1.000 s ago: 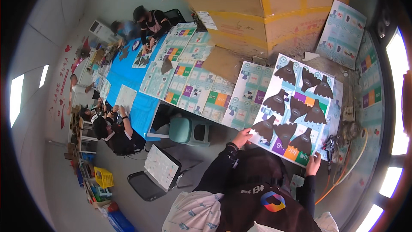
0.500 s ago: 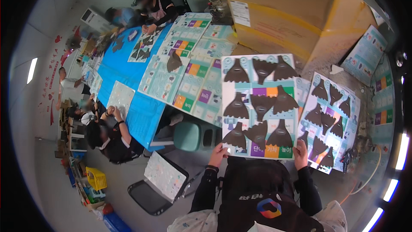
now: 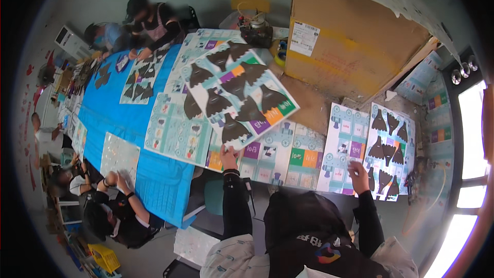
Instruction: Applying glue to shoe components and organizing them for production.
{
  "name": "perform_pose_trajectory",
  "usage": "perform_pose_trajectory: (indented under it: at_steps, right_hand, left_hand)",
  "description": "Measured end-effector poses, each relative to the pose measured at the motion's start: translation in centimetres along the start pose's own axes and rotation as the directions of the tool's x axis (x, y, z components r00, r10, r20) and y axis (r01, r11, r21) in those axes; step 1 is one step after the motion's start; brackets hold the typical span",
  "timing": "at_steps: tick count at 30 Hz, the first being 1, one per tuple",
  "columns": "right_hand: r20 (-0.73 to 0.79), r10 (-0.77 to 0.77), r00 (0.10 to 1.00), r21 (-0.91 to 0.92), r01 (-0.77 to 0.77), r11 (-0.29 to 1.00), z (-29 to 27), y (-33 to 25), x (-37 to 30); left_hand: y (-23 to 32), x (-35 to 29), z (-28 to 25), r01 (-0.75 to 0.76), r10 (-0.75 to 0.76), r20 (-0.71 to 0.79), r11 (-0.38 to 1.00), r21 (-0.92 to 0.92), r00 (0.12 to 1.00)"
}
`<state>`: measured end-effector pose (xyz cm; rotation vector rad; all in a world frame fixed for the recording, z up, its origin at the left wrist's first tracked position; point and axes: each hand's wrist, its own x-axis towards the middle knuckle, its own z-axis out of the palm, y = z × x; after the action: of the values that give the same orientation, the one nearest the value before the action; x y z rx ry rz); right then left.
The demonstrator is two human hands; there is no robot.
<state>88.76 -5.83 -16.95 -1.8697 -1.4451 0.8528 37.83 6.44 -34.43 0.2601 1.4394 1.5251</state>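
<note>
A printed board (image 3: 259,125) carries several dark brown fan-shaped pieces (image 3: 232,132) with scalloped edges. My left hand (image 3: 229,159) is closed on its lower corner, and the board hangs tilted over the left part of the table. Away from that board, my right hand (image 3: 357,173) is held with the fingers loosely curled and apart, nothing visible in them. Nearest to it is a bare printed board (image 3: 337,160) with coloured panels. Just right of that lies another printed board (image 3: 377,175) covered with similar brown pieces.
Behind the boards stands a large cardboard box (image 3: 355,54), with a small machine (image 3: 256,32) to its left. Co-workers sit around the blue-covered table (image 3: 162,185). A green stool (image 3: 213,198) is tucked below the table edge.
The board with brown pieces has swung from in front of me to the left and turned at an angle. My right hand has let go of it; my left still grips it.
</note>
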Motion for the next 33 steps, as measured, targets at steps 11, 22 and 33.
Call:
perform_pose_trajectory:
  at_steps: [11, 22, 33]
  right_hand:
    - [-0.075, 0.362, 0.929, 0.307, -0.324, 0.895, -2.9, 3.2, -6.2]
    - [0.034, 0.432, 0.901, 0.279, -0.423, 0.862, -2.4, 0.3, -5.8]
    - [-0.104, -0.214, 0.971, -0.005, 0.215, 0.977, -8.0, -15.9, 4.4]
  left_hand:
    - [1.7, 14.8, 6.3, -0.042, 0.039, -0.027, 0.992, -0.118, 0.999]
    - [4.0, 18.1, 6.1, -0.024, 0.022, 0.018, 0.986, 0.165, 1.000]
    - [1.7, 1.6, 4.9, -0.190, 0.257, 0.044, 0.579, 0.793, 0.965]
